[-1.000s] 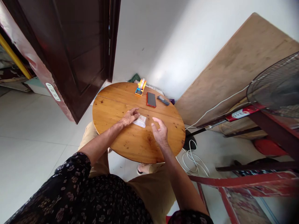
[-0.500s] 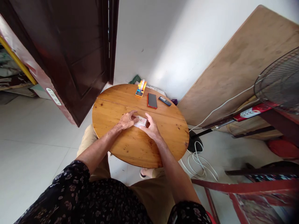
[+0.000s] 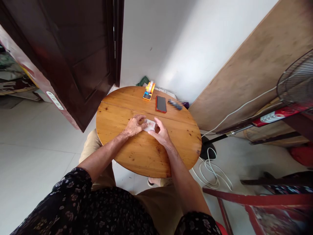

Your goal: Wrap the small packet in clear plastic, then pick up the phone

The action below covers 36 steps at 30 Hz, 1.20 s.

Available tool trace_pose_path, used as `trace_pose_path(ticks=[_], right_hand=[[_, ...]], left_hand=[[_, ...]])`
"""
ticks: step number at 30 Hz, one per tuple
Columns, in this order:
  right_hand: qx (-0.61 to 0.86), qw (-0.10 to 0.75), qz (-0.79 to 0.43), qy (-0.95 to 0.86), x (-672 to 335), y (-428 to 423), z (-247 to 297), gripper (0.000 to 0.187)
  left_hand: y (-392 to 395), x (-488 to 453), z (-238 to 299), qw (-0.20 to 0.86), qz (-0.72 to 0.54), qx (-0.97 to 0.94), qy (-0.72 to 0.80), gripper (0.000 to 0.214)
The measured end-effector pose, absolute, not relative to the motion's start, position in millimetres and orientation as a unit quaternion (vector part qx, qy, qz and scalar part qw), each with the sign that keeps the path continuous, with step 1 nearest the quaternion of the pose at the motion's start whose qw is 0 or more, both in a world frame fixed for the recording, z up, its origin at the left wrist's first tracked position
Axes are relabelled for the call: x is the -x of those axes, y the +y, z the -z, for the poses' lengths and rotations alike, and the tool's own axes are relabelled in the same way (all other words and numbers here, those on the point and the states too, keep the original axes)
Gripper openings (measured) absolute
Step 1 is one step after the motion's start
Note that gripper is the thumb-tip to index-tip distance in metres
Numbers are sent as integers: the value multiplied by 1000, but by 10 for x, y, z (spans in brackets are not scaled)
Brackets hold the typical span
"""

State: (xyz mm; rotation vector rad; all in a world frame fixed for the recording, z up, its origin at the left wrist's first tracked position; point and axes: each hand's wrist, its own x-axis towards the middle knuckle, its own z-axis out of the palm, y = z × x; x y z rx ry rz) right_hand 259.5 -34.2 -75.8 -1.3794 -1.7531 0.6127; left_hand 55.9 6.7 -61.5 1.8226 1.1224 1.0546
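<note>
Your sleeves (image 3: 73, 187) lead forward from the bottom of the view, and your forearms reach in over the near edge of the round table (image 3: 137, 160), which probably steadies your wrists. Your left hand (image 3: 135, 126) comes to the white pack (image 3: 150, 125) from its 9 o'clock side, half curled, thumb and fingertips holding that end. Your right hand (image 3: 162, 132) faces it from 3 o'clock, bent into a C, thumb at the near edge and forefinger at the far one. Gripped from both ends, the pack likely stays level and its reddish-marked top is left uncovered. It sits about mid-table; whether it touches the wood, I can't tell.

Beyond, the phone (image 3: 161, 103) lies flat towards 1 o'clock, with a blurred dark object (image 3: 175, 104) to its right. At 12 stands the tape dispenser (image 3: 149, 91). All three sit near the far rim, which seems to leave you elbow room. Past the table, the door (image 3: 85, 55) stands at 10 o'clock, a board (image 3: 244, 65) leans on the wall at 2, and the fan (image 3: 297, 83) is just below that.
</note>
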Motion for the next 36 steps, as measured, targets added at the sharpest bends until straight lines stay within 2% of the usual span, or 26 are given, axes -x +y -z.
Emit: trace_pose_path(ticks=[3,6,12,16,23,31,36], right_hand=[[544,424,-252,-679,-2626,-379,741,76],[560,436,-244,-661,-2638,-381,697,57],[565,420,-178,-688,-2609,-188,516,35],[548,422,-144,-708,-2586,-35,419,13],[526,456,-106,-710,-2527,-132,449,16],[514,312,-12,-799,-2565,-305,376,23],[505,327,-15,-799,-2509,-358,356,19]], left_hand=[[49,-549,589,359,-409,-719,432,33],[36,-549,587,352,-410,-725,427,29],[25,-576,631,334,-409,-743,412,33],[24,-596,656,323,-410,-751,405,31],[40,-603,670,325,-406,-752,405,27],[39,-600,654,325,-408,-749,408,28],[48,-577,673,329,-409,-747,409,29]])
